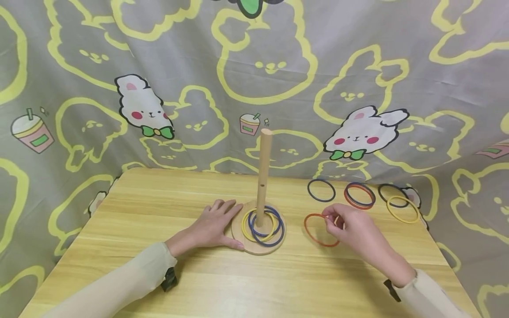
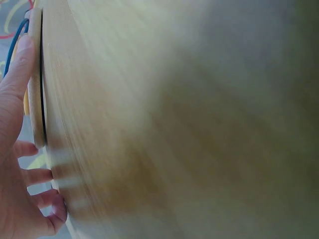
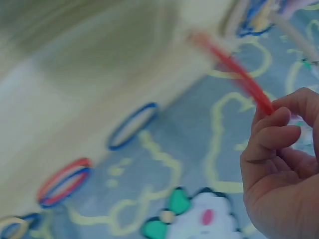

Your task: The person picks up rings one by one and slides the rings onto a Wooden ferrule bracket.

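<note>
My right hand pinches a red ring by its right edge, to the right of the wooden peg stand. In the right wrist view the red ring shows nearly edge-on between thumb and fingertips. With fingers spread, my left hand rests against the left side of the stand's round base; its thumb lies at the base's rim in the left wrist view. An upright wooden peg rises from the base. Around its foot lie blue rings and yellow rings, overlapping.
Behind the right hand, a dark blue ring lies alone on the wooden table. Beside it a red ring and a blue one overlap. Farther right, a yellow ring overlaps a dark ring. A patterned curtain hangs behind.
</note>
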Motion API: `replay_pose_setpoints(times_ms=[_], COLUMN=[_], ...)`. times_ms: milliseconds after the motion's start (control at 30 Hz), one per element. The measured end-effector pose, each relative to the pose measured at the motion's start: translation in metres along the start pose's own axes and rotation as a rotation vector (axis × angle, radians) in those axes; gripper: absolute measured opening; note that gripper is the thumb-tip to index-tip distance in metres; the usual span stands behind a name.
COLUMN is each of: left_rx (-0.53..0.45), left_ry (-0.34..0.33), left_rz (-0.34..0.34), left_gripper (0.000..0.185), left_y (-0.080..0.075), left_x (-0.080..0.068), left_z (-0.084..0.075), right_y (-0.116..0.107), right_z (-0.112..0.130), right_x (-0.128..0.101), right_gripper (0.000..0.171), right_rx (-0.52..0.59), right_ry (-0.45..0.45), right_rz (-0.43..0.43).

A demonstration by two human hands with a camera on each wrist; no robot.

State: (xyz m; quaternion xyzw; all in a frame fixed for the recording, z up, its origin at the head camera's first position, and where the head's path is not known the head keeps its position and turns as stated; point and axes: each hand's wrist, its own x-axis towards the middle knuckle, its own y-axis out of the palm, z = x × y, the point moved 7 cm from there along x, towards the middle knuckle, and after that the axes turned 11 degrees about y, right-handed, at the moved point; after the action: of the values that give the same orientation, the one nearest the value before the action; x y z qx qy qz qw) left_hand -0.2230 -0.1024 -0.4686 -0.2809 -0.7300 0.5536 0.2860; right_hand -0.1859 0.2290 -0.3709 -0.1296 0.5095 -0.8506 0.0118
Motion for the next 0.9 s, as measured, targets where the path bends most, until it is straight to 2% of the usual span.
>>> replay_pose_setpoints(times_ms=[267,367,633,767,900], left_rx=[-0.011,-0.01,-0.009,-0.007,-0.009], left_ry=[-0.007,-0.008,-0.009,-0.011,-0.01], left_rz=[0.01,0.007,0.009,0.009,0.006], left_gripper=[0.124,0.124,0.123,0.124,0.124], left_y=[0.0,-0.001,-0.001,0.0,0.001], left_x=[-0.001,-0.001,-0.002,-0.002,-0.001], left_z=[0.0,0.0,0.0,0.001,0.001], right_y=[-0.04,-0.058,-0.094,-0.102,-0.104], right_z=[0.067,0.089,0.13,0.145,0.156], right_x=[-0.007,-0.005,0.015,0.029,0.045], right_gripper=[0.024,0.025,0.019,0.018,0.016], right_rx=[0.085,0.153,0.278,0.334,0.45], right_ry=[-0.293,-0.358,-0.353,-0.321,-0.288], right_rz=[-0.104,-0.126,-0.207,-0.244,-0.234])
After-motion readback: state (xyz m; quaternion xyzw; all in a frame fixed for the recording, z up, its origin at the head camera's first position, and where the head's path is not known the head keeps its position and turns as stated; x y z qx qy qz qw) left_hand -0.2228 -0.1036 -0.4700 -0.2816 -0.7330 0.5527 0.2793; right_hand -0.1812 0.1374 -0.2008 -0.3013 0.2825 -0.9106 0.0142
